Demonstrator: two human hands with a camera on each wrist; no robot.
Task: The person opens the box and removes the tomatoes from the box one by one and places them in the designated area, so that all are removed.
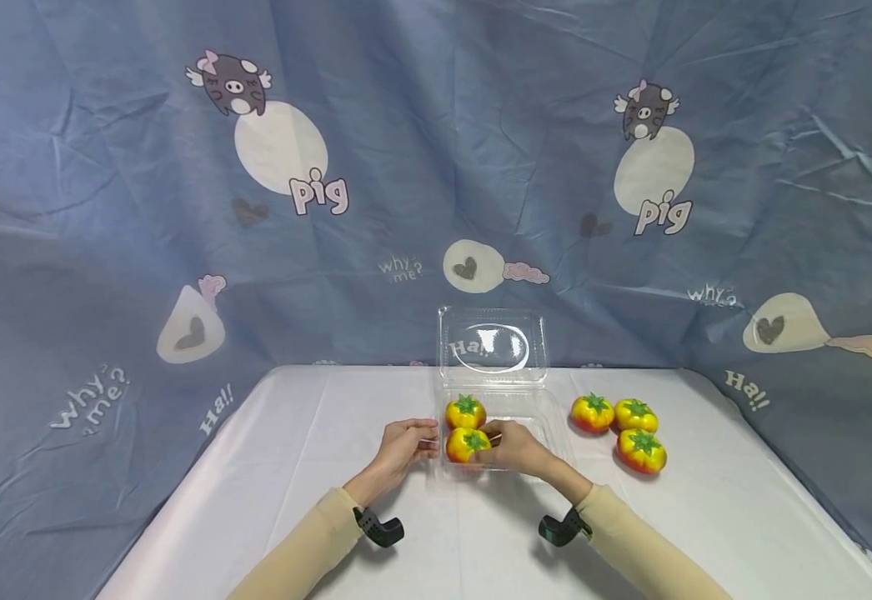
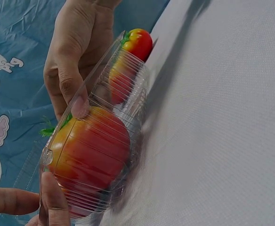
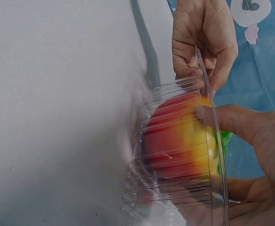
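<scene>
Head view: right hand [image 1: 520, 450] grips nearer tomato [image 1: 463, 445] inside clamshell box [image 1: 520, 406], near tabletop's [image 1: 361, 408] far edge; left hand [image 1: 403, 450] pinches box's left rim. Tomato seems light, slippery; better hold its sides.

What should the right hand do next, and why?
Maybe the right hand should gently let go of the front fruit: it already looks low inside the clear box, in front of another fruit, and the left hand holds the box's edge.
</scene>
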